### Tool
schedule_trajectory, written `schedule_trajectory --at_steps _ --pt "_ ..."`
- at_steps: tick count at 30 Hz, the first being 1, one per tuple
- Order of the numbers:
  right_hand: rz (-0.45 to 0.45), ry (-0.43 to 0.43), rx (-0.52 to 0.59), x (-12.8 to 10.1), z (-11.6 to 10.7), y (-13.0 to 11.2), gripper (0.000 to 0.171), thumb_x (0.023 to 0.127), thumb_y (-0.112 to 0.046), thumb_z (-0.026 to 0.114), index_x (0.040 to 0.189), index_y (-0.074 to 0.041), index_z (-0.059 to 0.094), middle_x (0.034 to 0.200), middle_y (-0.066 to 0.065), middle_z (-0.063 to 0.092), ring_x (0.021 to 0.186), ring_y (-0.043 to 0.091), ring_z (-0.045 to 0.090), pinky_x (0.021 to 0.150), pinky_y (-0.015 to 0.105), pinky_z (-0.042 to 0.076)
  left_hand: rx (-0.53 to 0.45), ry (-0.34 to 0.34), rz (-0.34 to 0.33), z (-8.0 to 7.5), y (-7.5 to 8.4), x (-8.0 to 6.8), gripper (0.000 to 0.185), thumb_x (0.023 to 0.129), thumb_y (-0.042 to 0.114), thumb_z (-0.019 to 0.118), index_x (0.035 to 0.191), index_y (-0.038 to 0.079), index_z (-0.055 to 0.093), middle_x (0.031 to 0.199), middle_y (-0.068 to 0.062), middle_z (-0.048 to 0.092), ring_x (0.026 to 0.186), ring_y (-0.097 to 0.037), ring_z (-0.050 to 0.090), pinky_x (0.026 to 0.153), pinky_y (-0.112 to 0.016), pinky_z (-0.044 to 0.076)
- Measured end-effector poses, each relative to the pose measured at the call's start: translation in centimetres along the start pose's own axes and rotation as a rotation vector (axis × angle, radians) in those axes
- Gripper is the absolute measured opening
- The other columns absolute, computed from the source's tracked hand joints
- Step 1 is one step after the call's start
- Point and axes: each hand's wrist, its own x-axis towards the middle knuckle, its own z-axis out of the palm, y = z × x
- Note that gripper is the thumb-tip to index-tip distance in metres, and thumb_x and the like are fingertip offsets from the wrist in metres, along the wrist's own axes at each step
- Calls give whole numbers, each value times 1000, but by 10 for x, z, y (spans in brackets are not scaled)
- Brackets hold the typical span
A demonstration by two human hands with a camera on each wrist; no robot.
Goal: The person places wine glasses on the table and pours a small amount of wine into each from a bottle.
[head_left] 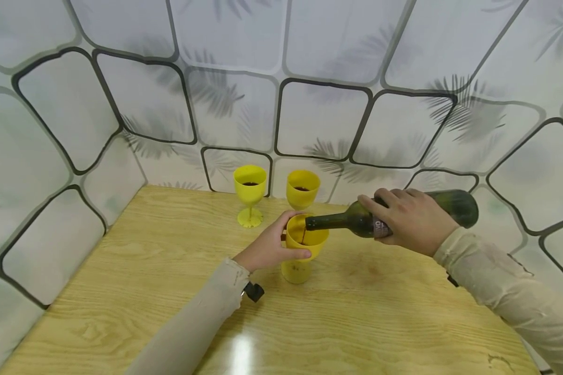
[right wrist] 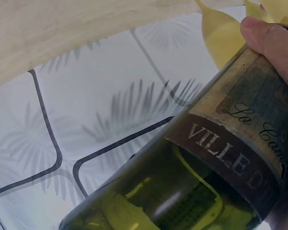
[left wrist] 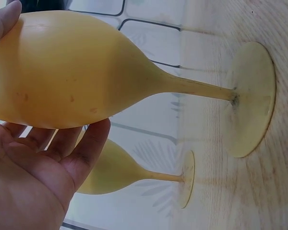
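Yellow goblet (head_left: 305, 245) stands on the wooden desk (head_left: 145, 291), near centre. Left hand (head_left: 269, 247) reaches in from lower left, sleeve along the desk, grip curled loosely round the goblet's bowl, thumb on the near side, fingers round the far side. Right hand (head_left: 413, 219) comes from the right, grip wrapped over the body of a dark green bottle (head_left: 352, 221) held nearly level, neck pointing left, mouth over the goblet rim, thin dark stream running into the bowl.

Two more yellow goblets behind, left one (head_left: 250, 192) and right one (head_left: 303, 188), both with dark liquid inside.

Left wrist view shows the goblet's stem and foot (left wrist: 249, 98) flat on the desk, with another goblet (left wrist: 134, 172) beyond it; fingers (left wrist: 89, 148) cup the bowl. Right wrist view shows the bottle label (right wrist: 240, 143) reading "VILLE", thumb (right wrist: 271, 40) pressed on it.
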Motion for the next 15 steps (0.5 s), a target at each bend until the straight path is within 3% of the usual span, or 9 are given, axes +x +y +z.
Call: schedule_trajectory --at_steps 15 --pt "-4 -9 -19 3 -6 -2 98 64 -50 97 141 -10 53 108 18 62 83 34 68 66 49 60 -4 -6 -10 -1 0 -1 90 84 45 86 157 31 34 144 5 52 122 -19 57 103 -44 50"
